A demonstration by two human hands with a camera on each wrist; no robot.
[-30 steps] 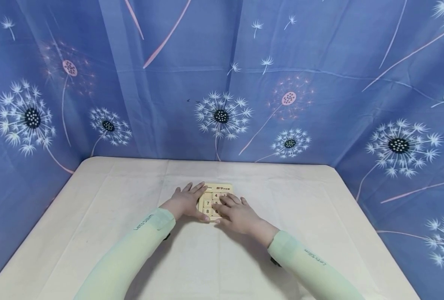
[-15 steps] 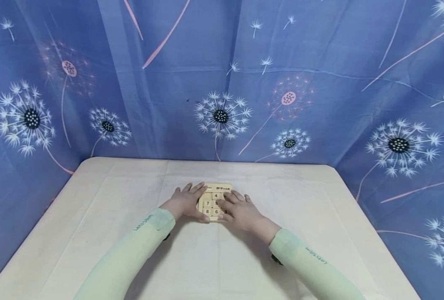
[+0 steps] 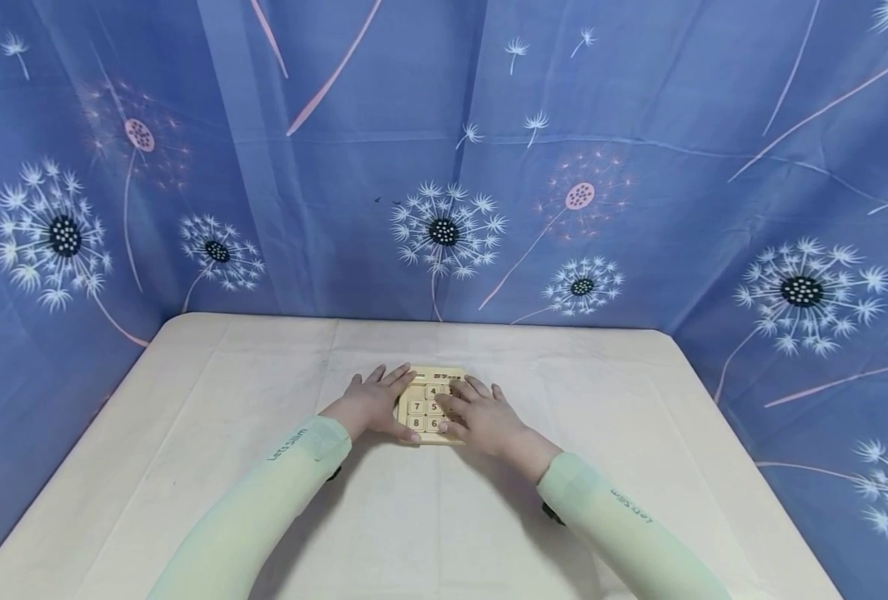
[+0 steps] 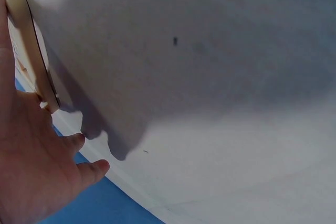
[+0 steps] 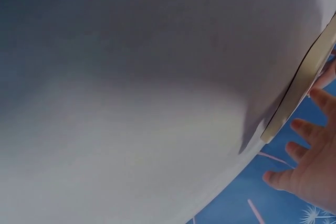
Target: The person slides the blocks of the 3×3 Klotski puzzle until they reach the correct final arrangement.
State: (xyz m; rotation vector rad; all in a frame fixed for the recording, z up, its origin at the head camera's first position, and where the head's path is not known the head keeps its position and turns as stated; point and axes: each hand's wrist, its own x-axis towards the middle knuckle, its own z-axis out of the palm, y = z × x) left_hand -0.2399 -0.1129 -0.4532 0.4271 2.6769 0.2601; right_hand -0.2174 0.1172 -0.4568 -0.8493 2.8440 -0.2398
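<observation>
A pale wooden number sliding puzzle (image 3: 433,437) lies flat on the table in the head view. Tiles 4, 7, 5, 8 and 6 show, with a tileless slot at the upper left of the grid. My left hand (image 3: 372,406) rests along its left side, index fingertip on the top left of the frame and thumb at the lower left corner. Over the right part of the tiles lies my right hand (image 3: 489,421), its fingers spread and covering the right column. Both wrist views catch only the puzzle's edge (image 4: 32,51) beside the spread fingers.
The table (image 3: 226,367) has a pale cover and rounded far corners. Behind and at both sides hangs a blue curtain (image 3: 338,217) printed with dandelions. Pale green sleeves cover both forearms.
My right hand has shifted slightly right over the tiles, uncovering 5 and 6. Tile 3, visible half a second ago, is covered now. My left hand and the puzzle stay in place.
</observation>
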